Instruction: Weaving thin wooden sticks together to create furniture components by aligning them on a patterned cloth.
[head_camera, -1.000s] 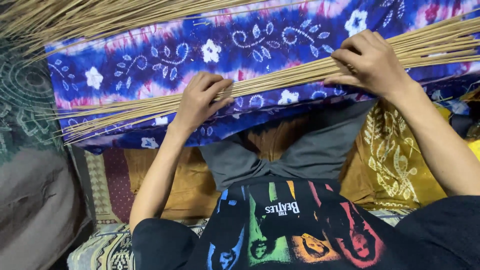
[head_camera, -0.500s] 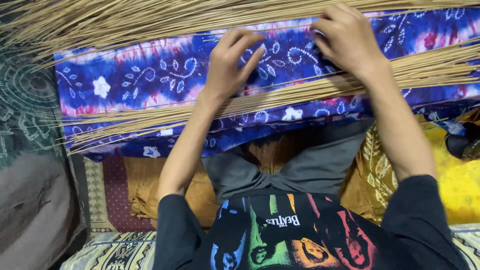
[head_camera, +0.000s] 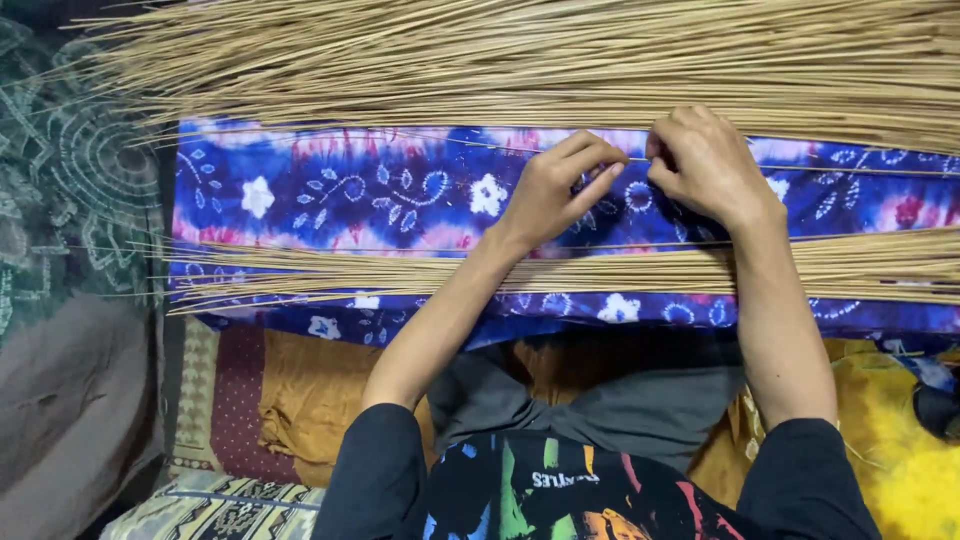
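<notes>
My left hand (head_camera: 560, 190) and my right hand (head_camera: 705, 160) are side by side over a blue and purple tie-dye cloth (head_camera: 350, 195) with white flowers. Both pinch one thin straw-coloured stick (head_camera: 850, 170) that lies across the cloth. A large heap of the same thin sticks (head_camera: 480, 60) lies along the far side of the cloth. A smaller flat bundle of sticks (head_camera: 400, 270) lies across the cloth nearer to me, under my forearms.
Below the cloth are my lap in grey fabric (head_camera: 600, 410), an ochre cloth (head_camera: 310, 390) and a yellow patterned cloth (head_camera: 900, 450). A dark green patterned mat (head_camera: 70, 190) and a brown cushion (head_camera: 60, 420) are at the left.
Both hands left the near bundle and moved up the cloth toward the far heap. They came together and now pinch a single stick.
</notes>
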